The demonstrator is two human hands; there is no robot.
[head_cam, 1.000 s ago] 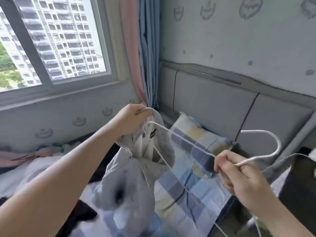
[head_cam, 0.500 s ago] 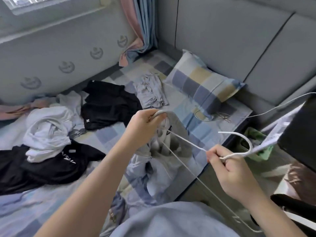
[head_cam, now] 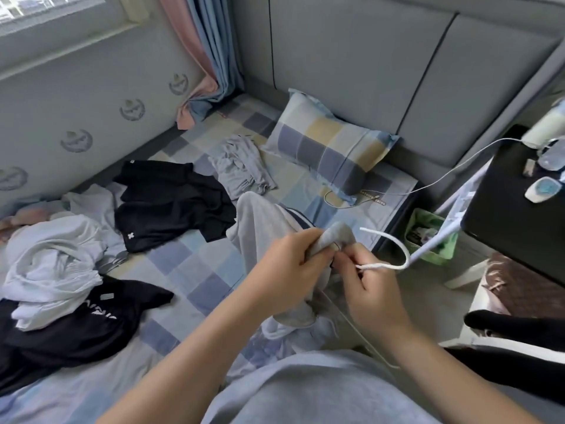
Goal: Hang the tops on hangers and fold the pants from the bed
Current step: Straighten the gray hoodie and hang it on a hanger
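A bed (head_cam: 195,264) covered in a blue, grey and cream checked sheet fills most of the room, set against a pale wall (head_cam: 76,96) with small crest motifs on the left and a padded grey headboard (head_cam: 351,56) at the far end. A window sill shows at the far left, and a pink and blue curtain (head_cam: 201,56) hangs into the far corner. A checked pillow (head_cam: 330,145) lies against the headboard, with a thin white cable (head_cam: 452,169) trailing from beside it up to a black bedside table (head_cam: 516,209) on the right, which carries a few small items too blurred to name. Clothes lie scattered on the bed: a crumpled pale grey garment (head_cam: 241,166) near the pillow, a black top (head_cam: 171,200) left of it, a heap of white clothes (head_cam: 52,264) at the left edge, and another black garment (head_cam: 70,325) nearer, partly under that heap. In the narrow gap between bed and table sits a green bin (head_cam: 443,255) holding some rubbish I cannot make out. At the near right edge of the bed, a person's left hand (head_cam: 293,270) is closed around the bunched collar of a light grey top (head_cam: 263,228), which drapes down onto the sheet. The right hand (head_cam: 373,286), just beside it, pinches the neck of a white hanger (head_cam: 394,252), whose hook curls to the right.
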